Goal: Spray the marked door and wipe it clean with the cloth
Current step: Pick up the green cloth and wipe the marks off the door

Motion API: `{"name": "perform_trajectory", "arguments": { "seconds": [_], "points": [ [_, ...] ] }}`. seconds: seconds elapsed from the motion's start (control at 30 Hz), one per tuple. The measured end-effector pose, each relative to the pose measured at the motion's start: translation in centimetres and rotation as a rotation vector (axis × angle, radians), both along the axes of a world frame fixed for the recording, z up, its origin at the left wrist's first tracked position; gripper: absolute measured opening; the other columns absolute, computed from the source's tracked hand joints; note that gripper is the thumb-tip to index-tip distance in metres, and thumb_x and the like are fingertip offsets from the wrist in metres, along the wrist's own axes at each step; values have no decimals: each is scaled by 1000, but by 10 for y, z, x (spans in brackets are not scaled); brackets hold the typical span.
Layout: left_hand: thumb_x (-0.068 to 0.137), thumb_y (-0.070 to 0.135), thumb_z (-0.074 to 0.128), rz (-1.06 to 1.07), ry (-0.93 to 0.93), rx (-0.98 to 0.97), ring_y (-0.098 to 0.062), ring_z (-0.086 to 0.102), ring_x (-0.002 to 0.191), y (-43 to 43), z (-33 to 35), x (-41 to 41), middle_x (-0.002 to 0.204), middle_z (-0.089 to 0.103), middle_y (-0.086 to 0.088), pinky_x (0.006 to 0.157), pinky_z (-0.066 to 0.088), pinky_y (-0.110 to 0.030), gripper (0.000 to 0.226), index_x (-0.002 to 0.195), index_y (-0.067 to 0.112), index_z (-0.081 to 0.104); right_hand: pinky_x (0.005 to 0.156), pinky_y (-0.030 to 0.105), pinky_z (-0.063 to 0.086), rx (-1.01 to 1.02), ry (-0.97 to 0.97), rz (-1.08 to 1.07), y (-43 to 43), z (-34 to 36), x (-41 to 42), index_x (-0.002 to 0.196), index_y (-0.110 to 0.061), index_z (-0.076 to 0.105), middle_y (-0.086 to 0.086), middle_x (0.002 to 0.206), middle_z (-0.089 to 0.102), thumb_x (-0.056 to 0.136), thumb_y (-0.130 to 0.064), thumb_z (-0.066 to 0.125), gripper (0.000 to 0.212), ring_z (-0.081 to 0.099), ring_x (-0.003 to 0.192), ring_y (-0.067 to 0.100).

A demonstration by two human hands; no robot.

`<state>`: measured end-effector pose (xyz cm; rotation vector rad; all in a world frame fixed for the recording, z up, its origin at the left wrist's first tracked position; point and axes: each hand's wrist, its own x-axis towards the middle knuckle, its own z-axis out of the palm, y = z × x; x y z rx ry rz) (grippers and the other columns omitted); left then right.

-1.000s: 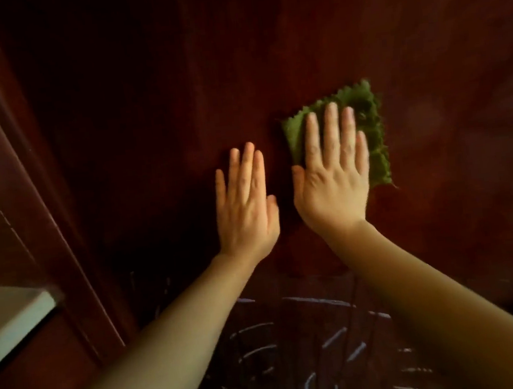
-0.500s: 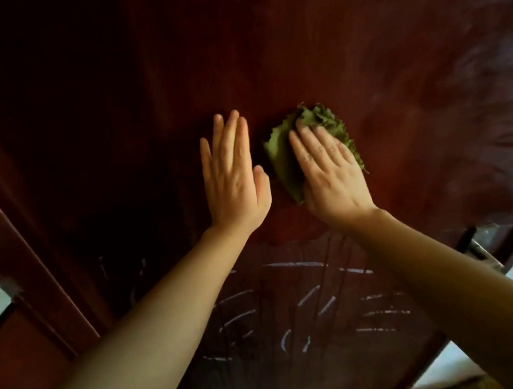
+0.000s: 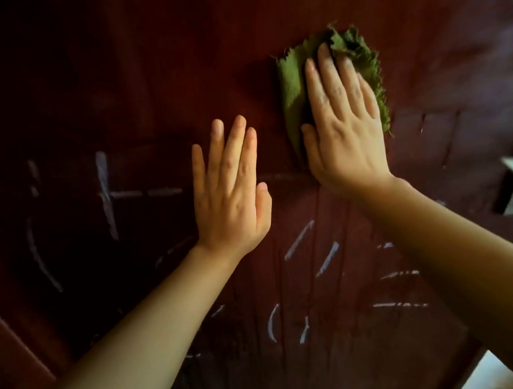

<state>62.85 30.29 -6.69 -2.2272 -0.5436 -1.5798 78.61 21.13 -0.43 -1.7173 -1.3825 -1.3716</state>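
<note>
cloth [image 3: 293,89]: under right hand [image 3: 346,140], fingers straight, pressing it onto door [image 3: 140,64] (bunched at fingertips)
left hand [image 3: 231,193]: flat on door, fingers straight, holding nothing

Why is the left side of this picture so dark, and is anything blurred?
Head view: light falls on the left hand, right hand and green cloth; the left side of the door sinks into shadow, dimming the chalk marks there; the upper right corner looks hazy and smeared.

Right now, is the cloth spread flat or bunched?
Partly bunched. The cloth lies flat along one side, but its upper edge is crumpled beyond the right hand pressing it to the door.
</note>
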Motion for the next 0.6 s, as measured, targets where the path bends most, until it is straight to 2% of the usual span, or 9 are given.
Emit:
{"name": "perform_trajectory", "arguments": {
  "seconds": [0.2,0.37,0.47,0.6],
  "points": [
    [94,41,41,324,109,88,-30,3,153,21,-85,18,165,7,-12,122,3,-51,79,156,7,8,122,39,11,23,-58,-81,6,-109,3,157,-10,19,13,164,18,96,-33,43,70,17,151,32],
    [95,42,32,332,45,129,-28,0,153,25,-84,20,166,1,-9,123,5,-51,76,157,9,4,122,39,9,12,-55,-96,15,-189,-3,157,-12,18,11,163,18,95,-36,42,71,19,150,32],
    [93,38,31,311,77,106,-28,0,153,21,-82,21,166,1,-10,123,5,-51,75,157,9,4,122,37,6,-12,-33,-93,15,-195,-10,157,-11,20,11,162,19,94,-37,42,72,22,148,34],
    [95,37,32,327,75,103,-29,3,153,21,-85,18,166,4,-10,123,6,-52,72,156,6,9,122,39,11,14,-74,-69,20,-144,-12,156,-10,23,16,160,28,94,-36,41,70,25,148,35]
  ]
}}
